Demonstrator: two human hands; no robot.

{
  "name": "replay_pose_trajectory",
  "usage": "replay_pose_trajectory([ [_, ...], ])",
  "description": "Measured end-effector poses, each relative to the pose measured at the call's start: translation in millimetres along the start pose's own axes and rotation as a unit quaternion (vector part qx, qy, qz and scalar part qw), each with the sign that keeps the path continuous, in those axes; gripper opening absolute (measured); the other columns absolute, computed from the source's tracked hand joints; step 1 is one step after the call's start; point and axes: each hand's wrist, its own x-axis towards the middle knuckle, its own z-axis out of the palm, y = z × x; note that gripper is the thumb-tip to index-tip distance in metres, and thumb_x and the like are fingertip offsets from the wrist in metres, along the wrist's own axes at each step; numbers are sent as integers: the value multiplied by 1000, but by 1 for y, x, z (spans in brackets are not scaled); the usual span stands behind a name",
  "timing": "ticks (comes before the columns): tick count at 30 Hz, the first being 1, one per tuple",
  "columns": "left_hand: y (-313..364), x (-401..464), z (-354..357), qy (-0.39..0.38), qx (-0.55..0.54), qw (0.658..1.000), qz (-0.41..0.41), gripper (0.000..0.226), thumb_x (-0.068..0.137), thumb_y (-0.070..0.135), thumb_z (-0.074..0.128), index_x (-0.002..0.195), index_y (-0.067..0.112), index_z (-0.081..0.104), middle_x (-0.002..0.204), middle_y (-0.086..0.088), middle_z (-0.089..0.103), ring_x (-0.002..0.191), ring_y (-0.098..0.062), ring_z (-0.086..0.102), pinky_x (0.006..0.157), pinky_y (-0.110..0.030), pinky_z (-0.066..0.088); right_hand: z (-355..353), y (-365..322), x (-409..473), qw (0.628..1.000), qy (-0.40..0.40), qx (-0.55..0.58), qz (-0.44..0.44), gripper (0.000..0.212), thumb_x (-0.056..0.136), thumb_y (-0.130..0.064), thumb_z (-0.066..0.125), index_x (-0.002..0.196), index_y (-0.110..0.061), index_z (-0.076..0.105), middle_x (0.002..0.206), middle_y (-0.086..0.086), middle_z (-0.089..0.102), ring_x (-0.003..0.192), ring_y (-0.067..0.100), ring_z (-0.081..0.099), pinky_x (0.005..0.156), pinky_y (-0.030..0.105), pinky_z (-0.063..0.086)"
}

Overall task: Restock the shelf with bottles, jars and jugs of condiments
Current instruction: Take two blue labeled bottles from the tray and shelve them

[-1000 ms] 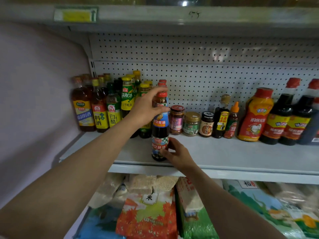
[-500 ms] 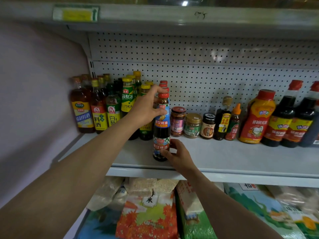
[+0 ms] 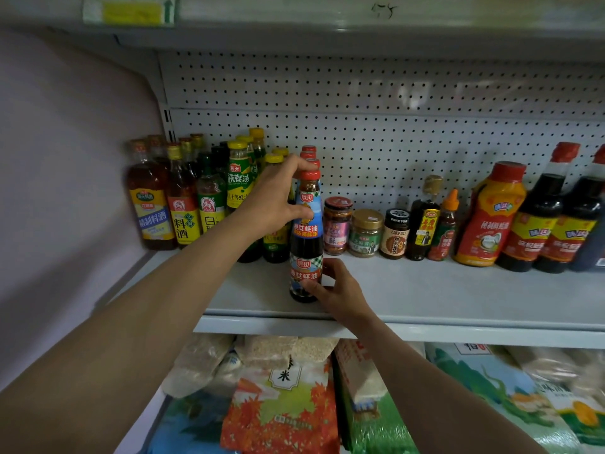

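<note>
1. Two dark oyster-sauce bottles stand on the white shelf [image 3: 425, 290] in one line from front to back; the front bottle [image 3: 306, 276] is near the shelf's front edge, and the rear bottle [image 3: 307, 217], with a red cap and a blue label, is directly behind it
2. The right hand [image 3: 340, 293] holds the front bottle low down: its fingers [image 3: 314, 285] curl round the lower label from the right side, and the thumb lies over the bottle's base
3. The left hand [image 3: 275, 198] grips the rear bottle at the neck and shoulder; the forefinger reaches over towards the red cap, the thumb presses against the blue label, and the other fingers are hidden behind the bottle
4. More red caps [image 3: 308, 152] of the same kind show behind the rear bottle, running back towards the pegboard [image 3: 393, 93]
5. Just left of these stand green bottles with yellow caps [image 3: 239, 178], partly covered by the left hand and forearm; further left are amber cooking-wine bottles [image 3: 150, 204] against the side wall
6. Just right of the rear bottle are three small jars [image 3: 365, 232] in a row, then a slim dark bottle [image 3: 424, 221], a small orange-capped bottle [image 3: 447, 224], an orange squeeze bottle [image 3: 491, 217] and tall dark soy bottles [image 3: 537, 221]
7. Below the shelf lie bags of rice and grain [image 3: 281, 407]
</note>
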Motion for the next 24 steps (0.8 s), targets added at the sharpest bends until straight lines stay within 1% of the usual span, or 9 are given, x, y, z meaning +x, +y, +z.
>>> replay_pose_trajectory([
  [3, 1, 0, 0, 5, 1, 1000, 4, 71, 74, 16, 85, 131, 30, 46, 127, 8, 41, 118, -5, 34, 92, -26, 32, 0, 0, 1, 1000, 0, -3, 1, 55, 88, -34, 75, 133, -17, 50, 126, -5, 60, 118, 8, 55, 89, 26, 53],
  [5, 0, -1, 1, 8, 0, 1000, 8, 70, 74, 15, 84, 130, 30, 46, 126, 9, 40, 119, -5, 34, 92, -27, 32, 0, 0, 1, 1000, -1, -2, 1, 54, 88, -35, 75, 132, -17, 50, 128, -4, 61, 119, 9, 55, 88, 25, 53],
  [9, 0, 0, 2, 14, 4, 1000, 9, 69, 74, 16, 84, 130, 30, 46, 124, 9, 38, 120, -7, 34, 93, -28, 33, 0, 0, 3, 1000, -3, -7, 4, 56, 87, -37, 76, 133, -18, 49, 131, -2, 61, 122, 11, 55, 92, 29, 53],
  [12, -1, 0, 2, 17, 5, 1000, 10, 69, 74, 16, 85, 130, 30, 46, 128, 7, 41, 124, -11, 36, 94, -29, 34, 0, 0, 4, 1000, -3, -12, 3, 57, 88, -36, 75, 134, -17, 49, 132, -1, 60, 123, 12, 55, 91, 27, 52],
  [15, -1, 1, 2, 17, 3, 1000, 10, 70, 74, 17, 85, 131, 30, 46, 123, 10, 38, 122, -10, 36, 93, -28, 33, -1, 0, 5, 1000, -5, -14, 1, 56, 88, -36, 75, 133, -17, 49, 132, 0, 60, 123, 12, 55, 91, 27, 52],
  [24, -5, 7, 3, 14, 6, 1000, 1, 72, 73, 18, 85, 131, 32, 46, 123, 8, 36, 128, -17, 39, 96, -29, 33, -1, 1, 10, 1000, -15, -3, 6, 55, 88, -34, 75, 133, -19, 48, 134, 0, 59, 124, 12, 54, 97, 33, 53],
])
